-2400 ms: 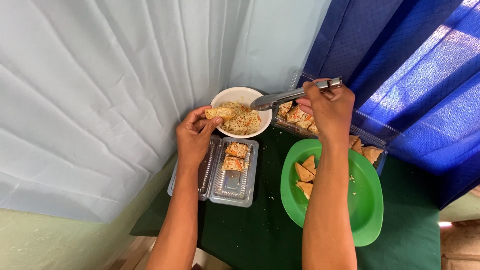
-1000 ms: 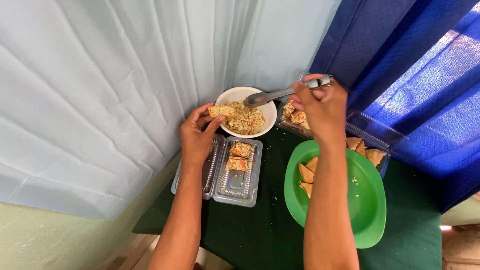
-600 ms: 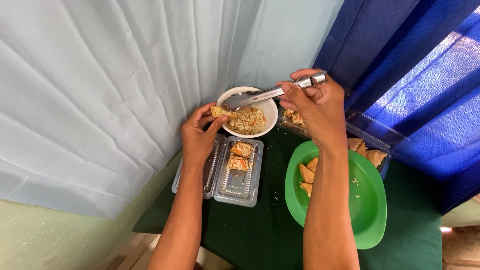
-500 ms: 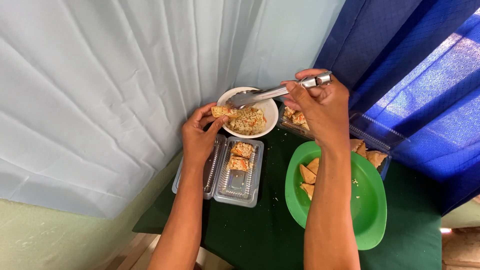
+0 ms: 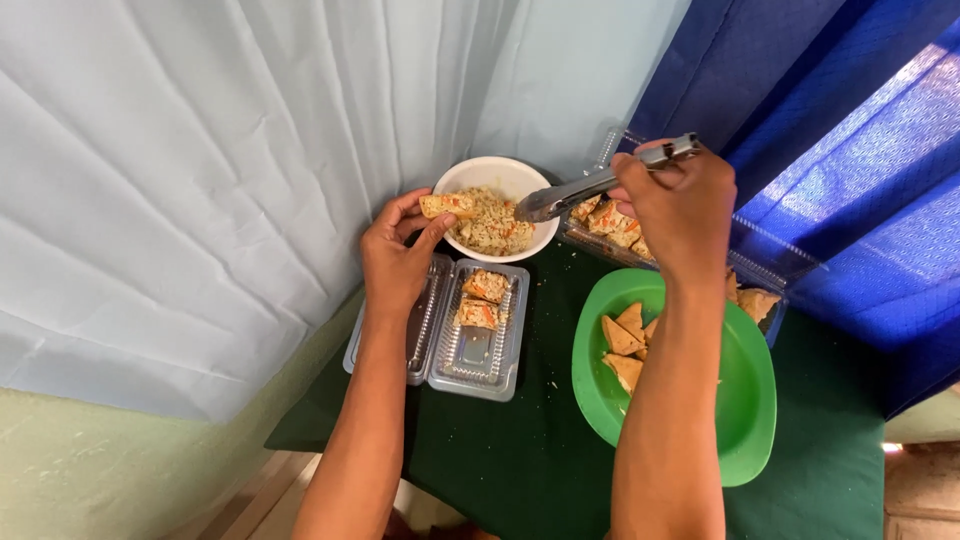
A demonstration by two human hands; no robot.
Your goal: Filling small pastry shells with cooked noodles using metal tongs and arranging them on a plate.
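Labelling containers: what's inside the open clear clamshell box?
The clear clamshell box holds two filled pieces at its far end; the near end shows bare ribbed plastic. Its open lid lies under the left hand and wrist, so what is on that part cannot be seen.

Left hand (image 5: 393, 262) holds snack (image 5: 447, 206); right hand (image 5: 672, 205) grips tongs (image 5: 600, 183).
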